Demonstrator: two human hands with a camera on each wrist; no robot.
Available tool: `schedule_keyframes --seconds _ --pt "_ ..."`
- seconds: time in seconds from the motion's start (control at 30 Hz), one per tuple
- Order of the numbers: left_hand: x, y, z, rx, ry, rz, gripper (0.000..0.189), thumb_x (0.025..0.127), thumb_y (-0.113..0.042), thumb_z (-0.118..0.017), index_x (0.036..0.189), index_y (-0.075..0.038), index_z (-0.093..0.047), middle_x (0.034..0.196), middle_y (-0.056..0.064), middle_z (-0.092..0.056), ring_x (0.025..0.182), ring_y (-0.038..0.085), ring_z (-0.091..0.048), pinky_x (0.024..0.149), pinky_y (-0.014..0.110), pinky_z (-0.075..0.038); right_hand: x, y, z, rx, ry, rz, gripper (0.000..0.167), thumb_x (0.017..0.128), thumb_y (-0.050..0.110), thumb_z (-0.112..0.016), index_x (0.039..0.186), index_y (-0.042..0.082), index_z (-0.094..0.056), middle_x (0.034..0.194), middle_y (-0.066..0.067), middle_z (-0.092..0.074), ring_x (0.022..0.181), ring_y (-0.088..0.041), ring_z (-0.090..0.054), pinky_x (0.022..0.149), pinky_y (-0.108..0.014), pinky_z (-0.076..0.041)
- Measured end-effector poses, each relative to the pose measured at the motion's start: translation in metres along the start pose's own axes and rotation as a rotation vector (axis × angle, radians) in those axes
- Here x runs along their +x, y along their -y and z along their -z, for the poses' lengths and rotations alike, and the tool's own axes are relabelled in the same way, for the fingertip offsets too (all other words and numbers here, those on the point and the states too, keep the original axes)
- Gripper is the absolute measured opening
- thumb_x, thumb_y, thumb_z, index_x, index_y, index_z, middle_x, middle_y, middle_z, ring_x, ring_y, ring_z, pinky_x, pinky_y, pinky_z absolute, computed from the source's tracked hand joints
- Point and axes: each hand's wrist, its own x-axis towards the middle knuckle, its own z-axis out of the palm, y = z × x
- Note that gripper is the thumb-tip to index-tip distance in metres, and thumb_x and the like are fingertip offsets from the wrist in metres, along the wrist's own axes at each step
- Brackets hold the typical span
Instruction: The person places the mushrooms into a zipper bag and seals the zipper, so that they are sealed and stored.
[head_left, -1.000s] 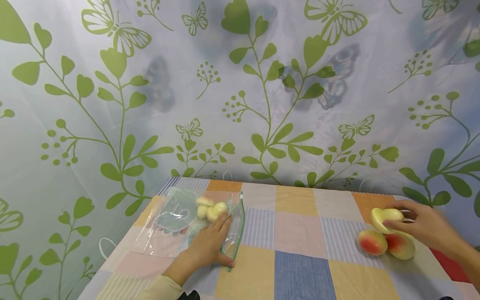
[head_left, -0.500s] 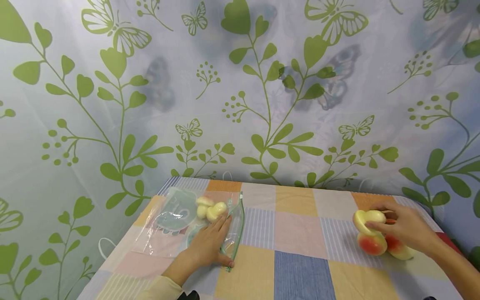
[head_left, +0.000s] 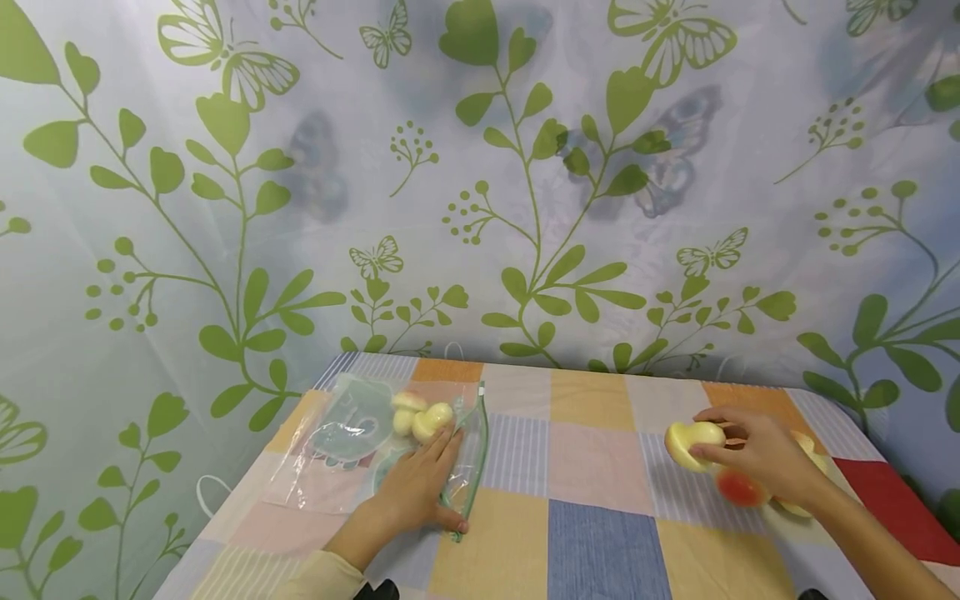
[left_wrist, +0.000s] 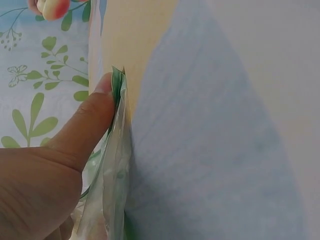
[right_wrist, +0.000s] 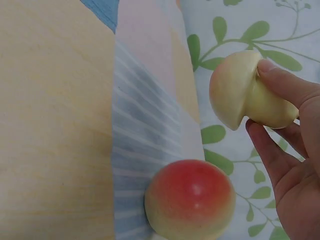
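My right hand (head_left: 761, 454) holds a pale yellow toy mushroom (head_left: 693, 446) above the right side of the table, with the thumb and fingers pinching its stem (right_wrist: 272, 107). Just below that hand sits a rounded red-and-yellow piece (right_wrist: 190, 200); pale yellow parts of others are partly hidden behind the hand and wrist. On the left, my left hand (head_left: 420, 487) lies with extended fingers on a clear zip bag (head_left: 300, 492). Its thumb (left_wrist: 92, 115) rests against the green zip edge (left_wrist: 117, 85). Two toy mushrooms (head_left: 431, 421) show in the bag near my fingertips.
A patchwork cloth (head_left: 600, 475) covers the table. Behind it hangs a curtain (head_left: 420, 317) printed with green leaves and butterflies. A white cord loop (head_left: 213, 492) sticks out by the table's left edge.
My right hand has carried the mushroom leftward, past the rounded pieces below it. The left hand and the bag have stayed in place.
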Motion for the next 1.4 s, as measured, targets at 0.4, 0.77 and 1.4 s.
schedule_keyframes --seconds 0.4,0.77,1.4 --pt "0.002 0.001 -0.002 0.030 0.002 0.000 0.134 0.063 -0.064 -0.086 0.160 0.005 -0.025 0.166 0.026 -0.022 0.151 0.041 -0.027 0.103 0.063 -0.045 0.018 0.009 -0.025 0.004 0.029 0.046 0.047 0.084 0.030 -0.089 0.120 0.005 -0.071 0.113 -0.012 -0.072 0.093 -0.022 -0.076 0.069 -0.025 -0.059" --pt "0.003 0.000 -0.001 0.022 0.008 0.006 0.134 0.063 -0.064 -0.087 0.160 0.005 -0.025 0.166 0.026 -0.022 0.151 0.040 -0.027 0.104 0.062 -0.045 0.033 0.018 -0.057 0.132 0.048 0.070 0.047 0.088 0.019 -0.085 0.125 -0.004 -0.067 0.115 -0.015 -0.071 0.098 -0.029 -0.074 0.073 -0.025 -0.059" --pt "0.001 0.003 -0.003 0.032 0.005 0.000 0.135 0.063 -0.065 -0.086 0.160 0.005 -0.025 0.166 0.026 -0.022 0.151 0.041 -0.027 0.103 0.062 -0.046 0.051 0.030 -0.092 0.242 0.085 0.100 0.046 0.087 0.018 -0.086 0.124 -0.003 -0.068 0.116 -0.015 -0.071 0.098 -0.027 -0.073 0.071 -0.027 -0.060"
